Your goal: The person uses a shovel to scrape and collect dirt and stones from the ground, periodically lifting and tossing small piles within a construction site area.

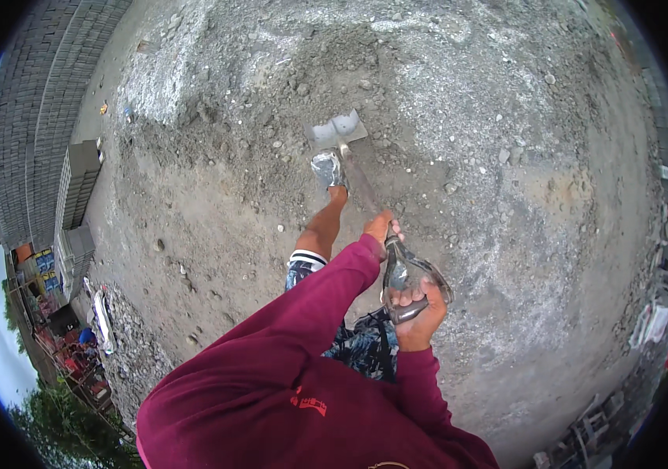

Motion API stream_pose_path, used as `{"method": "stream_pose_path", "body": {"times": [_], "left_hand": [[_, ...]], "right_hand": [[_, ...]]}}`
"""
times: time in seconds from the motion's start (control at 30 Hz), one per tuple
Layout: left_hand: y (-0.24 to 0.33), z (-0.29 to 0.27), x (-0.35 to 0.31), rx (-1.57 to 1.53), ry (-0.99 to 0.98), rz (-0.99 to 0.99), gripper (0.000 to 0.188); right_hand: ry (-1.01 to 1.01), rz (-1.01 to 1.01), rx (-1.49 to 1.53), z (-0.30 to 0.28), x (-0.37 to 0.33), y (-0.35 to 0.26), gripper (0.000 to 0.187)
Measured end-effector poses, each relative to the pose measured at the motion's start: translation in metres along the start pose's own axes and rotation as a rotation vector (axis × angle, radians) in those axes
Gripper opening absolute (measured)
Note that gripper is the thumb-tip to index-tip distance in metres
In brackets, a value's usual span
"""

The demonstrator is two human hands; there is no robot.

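A shovel point(361, 184) slants away from me, its grey metal blade point(337, 128) resting at the loose soil ahead. My left hand point(382, 227) is wrapped round the shaft just above the D-shaped handle. Lower down, my right hand point(421, 309) grips the crossbar of that handle, fingers curled through the opening. One shod foot point(326, 169) is planted just behind the blade, close to its left part. Beyond the blade lies a patch of dug, darker soil point(338, 66) with small lumps. How deep the blade's edge sits in the soil, I cannot tell.
Tall stacks of grey blocks point(37, 117) rise along the far left, with a lower block stack point(80, 176) beside them. Gravel point(135, 336) and a white sack-like thing point(103, 320) lie at the lower left. Stones dot the dirt ground point(193, 211). Rubble and debris point(650, 320) line the right edge.
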State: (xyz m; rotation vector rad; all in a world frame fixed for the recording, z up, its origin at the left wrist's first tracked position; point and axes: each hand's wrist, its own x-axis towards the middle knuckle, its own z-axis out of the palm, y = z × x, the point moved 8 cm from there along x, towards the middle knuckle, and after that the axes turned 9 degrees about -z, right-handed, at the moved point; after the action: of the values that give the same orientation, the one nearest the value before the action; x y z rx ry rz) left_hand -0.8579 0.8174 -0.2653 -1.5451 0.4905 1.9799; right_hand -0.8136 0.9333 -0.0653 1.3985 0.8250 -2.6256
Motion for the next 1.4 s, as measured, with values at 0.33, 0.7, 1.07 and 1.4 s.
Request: {"method": "stream_pose_path", "body": {"times": [0.33, 0.7, 1.07, 1.4], "left_hand": [[0.118, 0.045, 0.043, 0.243, -0.123, 0.319, 0.013], [0.088, -0.011, 0.071, 0.178, 0.078, 0.071, 0.018], [0.09, -0.083, 0.167, 0.688, 0.191, -0.18, 0.04], [0.265, -0.075, 0.305, 0.397, 0.371, 0.315, 0.023]], "right_hand": [[-0.073, -0.095, 0.065, 0.094, 0.087, 0.013, 0.048], [-0.077, -0.06, 0.177, 0.018, 0.097, 0.074, 0.058], [0.272, -0.085, -0.124, -0.169, 0.163, 0.147, 0.024], [0.525, -0.063, -0.178, -0.216, 0.258, 0.23, 0.006]]}}
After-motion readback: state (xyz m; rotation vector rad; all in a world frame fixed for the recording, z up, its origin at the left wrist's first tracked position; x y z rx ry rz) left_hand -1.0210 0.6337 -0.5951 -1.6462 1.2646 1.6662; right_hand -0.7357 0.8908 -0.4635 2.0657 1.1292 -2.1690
